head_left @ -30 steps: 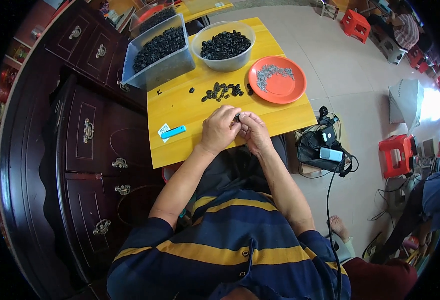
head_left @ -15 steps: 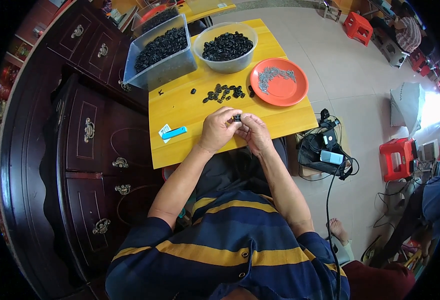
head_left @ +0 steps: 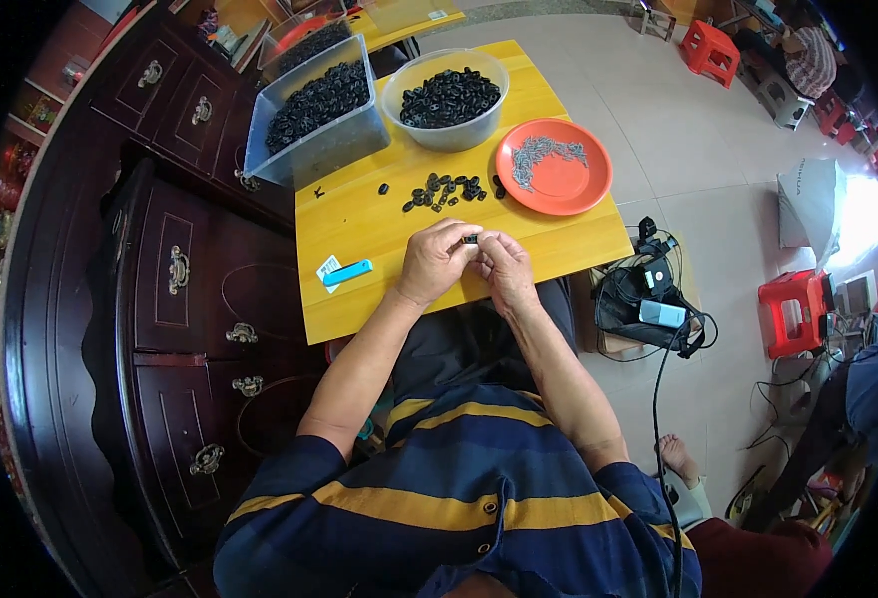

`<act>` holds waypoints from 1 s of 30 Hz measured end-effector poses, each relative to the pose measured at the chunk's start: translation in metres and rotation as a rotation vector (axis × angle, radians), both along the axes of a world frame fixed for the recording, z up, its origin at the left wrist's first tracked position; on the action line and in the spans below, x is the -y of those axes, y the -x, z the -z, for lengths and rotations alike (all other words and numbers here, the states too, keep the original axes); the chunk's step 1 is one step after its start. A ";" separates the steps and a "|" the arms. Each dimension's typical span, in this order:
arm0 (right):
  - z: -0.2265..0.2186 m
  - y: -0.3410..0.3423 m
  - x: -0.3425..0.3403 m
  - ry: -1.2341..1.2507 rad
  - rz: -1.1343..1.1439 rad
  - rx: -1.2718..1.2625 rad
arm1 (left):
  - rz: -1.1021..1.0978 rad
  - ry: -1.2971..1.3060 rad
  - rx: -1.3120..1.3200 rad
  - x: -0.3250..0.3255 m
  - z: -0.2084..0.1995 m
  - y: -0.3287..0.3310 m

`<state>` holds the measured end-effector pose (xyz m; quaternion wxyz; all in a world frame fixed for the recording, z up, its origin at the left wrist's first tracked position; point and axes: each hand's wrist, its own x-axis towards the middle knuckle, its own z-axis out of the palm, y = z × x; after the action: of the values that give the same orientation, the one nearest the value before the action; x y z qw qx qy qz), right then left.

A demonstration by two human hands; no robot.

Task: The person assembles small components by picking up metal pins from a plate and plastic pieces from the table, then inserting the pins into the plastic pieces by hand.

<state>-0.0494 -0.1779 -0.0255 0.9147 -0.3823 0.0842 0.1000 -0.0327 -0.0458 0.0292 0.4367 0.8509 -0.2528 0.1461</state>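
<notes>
A small black plastic piece [head_left: 471,239] is pinched between my two hands over the near part of the yellow table [head_left: 399,319]. My left hand [head_left: 434,261] grips it from the left, and my right hand [head_left: 506,267] closes on it from the right. Just beyond my fingers lies a loose cluster of black oval pieces [head_left: 446,191]. An orange plate [head_left: 584,189] to the right carries many small silvery metal parts [head_left: 539,159]. Whether a metal part is also between my fingers is too small to tell.
At the back stand a round translucent bowl [head_left: 399,120] and a rectangular bin [head_left: 334,154], both full of black pieces. A blue-handled tool [head_left: 347,273] rests on a white label at left. Dark drawers [head_left: 190,269] flank the table; a bag with cables [head_left: 648,309] sits at right.
My hands stay together around the black piece, with only a slight shift of the fingers. The whole view has moved a little; the objects on the table lie as before.
</notes>
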 end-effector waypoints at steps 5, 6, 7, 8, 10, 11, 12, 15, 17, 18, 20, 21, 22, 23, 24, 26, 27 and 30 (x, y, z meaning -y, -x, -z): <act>0.002 0.000 0.002 -0.009 -0.015 0.002 | -0.041 -0.016 -0.169 0.004 -0.014 0.008; 0.002 0.000 0.000 0.027 0.017 -0.004 | -0.058 -0.036 -0.189 0.005 -0.018 0.009; 0.002 0.000 -0.001 0.063 0.048 -0.011 | -0.059 -0.036 -0.187 0.004 -0.017 0.009; 0.001 0.001 -0.003 0.061 0.044 -0.007 | -0.070 -0.071 -0.161 0.002 -0.016 0.009; -0.002 0.002 -0.006 0.144 0.060 0.032 | -0.087 -0.109 -0.131 -0.003 -0.013 0.009; -0.002 0.003 -0.006 0.142 0.054 0.036 | -0.089 -0.180 -0.029 -0.003 -0.013 0.009; -0.002 0.003 -0.006 0.190 0.054 0.043 | -0.092 -0.250 0.073 -0.003 -0.013 0.009; -0.005 0.003 -0.007 0.253 0.047 0.057 | -0.083 -0.302 0.075 -0.008 -0.012 0.008; -0.006 0.003 -0.007 0.268 0.041 0.062 | -0.079 -0.308 0.103 -0.011 -0.011 0.008; -0.006 0.003 -0.008 0.257 0.031 0.061 | -0.072 -0.280 0.096 -0.012 -0.011 0.008; -0.007 0.003 -0.007 0.246 0.018 0.063 | -0.068 -0.251 0.091 -0.015 -0.010 0.010; -0.009 0.003 -0.006 0.267 -0.012 0.055 | -0.074 -0.223 0.062 -0.016 -0.010 0.011; -0.010 0.003 -0.005 0.288 -0.042 0.046 | -0.080 -0.195 0.034 -0.018 -0.009 0.011; -0.008 0.001 -0.003 0.289 -0.043 0.050 | -0.082 -0.194 0.038 -0.021 -0.009 0.009; -0.004 -0.001 0.000 0.366 0.008 0.099 | -0.117 -0.214 -0.031 -0.027 -0.009 0.005; -0.001 -0.003 0.006 0.443 0.058 0.153 | -0.154 -0.231 -0.097 -0.047 -0.004 -0.008; 0.000 -0.002 0.009 0.509 0.105 0.189 | -0.220 -0.241 -0.069 -0.061 0.004 -0.019; 0.000 -0.001 0.014 0.626 0.175 0.249 | -0.336 -0.309 -0.110 -0.093 0.018 -0.046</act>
<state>-0.0482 -0.1915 -0.0254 0.7616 -0.6448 0.0311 -0.0569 0.0137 0.0475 0.0109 0.2840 0.9444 -0.1027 0.1301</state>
